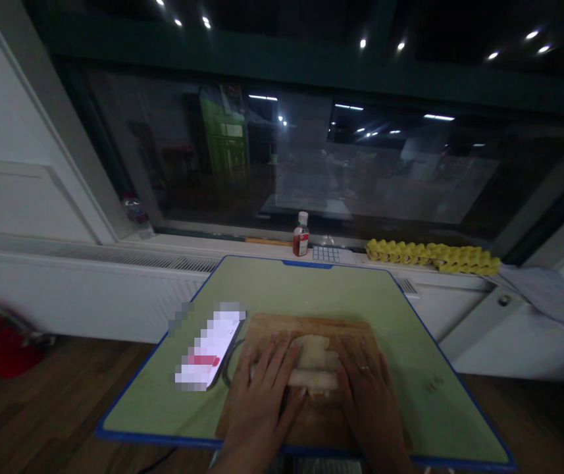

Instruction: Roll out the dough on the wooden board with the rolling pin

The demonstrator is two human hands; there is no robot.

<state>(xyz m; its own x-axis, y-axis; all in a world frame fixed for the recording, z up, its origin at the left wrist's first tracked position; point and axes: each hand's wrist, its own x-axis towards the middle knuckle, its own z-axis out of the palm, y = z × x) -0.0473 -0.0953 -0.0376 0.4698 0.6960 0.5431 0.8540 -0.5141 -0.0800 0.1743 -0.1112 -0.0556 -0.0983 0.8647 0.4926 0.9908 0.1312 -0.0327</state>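
The left hand (264, 388) and right hand (366, 392) reach in from 6 o'clock, laid palm down over the ends of a pale roller (314, 379), seemingly a rolling pin, at 9 and 3 o'clock. The fingers of both are straight and slightly spread, not curled into a grip; how hard they press, I cannot tell. Flattened dough (311, 352) lies near the centre of the wooden board (316, 431), mostly on the roller's 12 o'clock side, a ragged edge showing towards 6. The step in hand looks like rolling it thinner; the next move would seem to call for even weight from both palms. A lit phone (220, 343) lies between 9 and 10 o'clock on the green table (424, 342)
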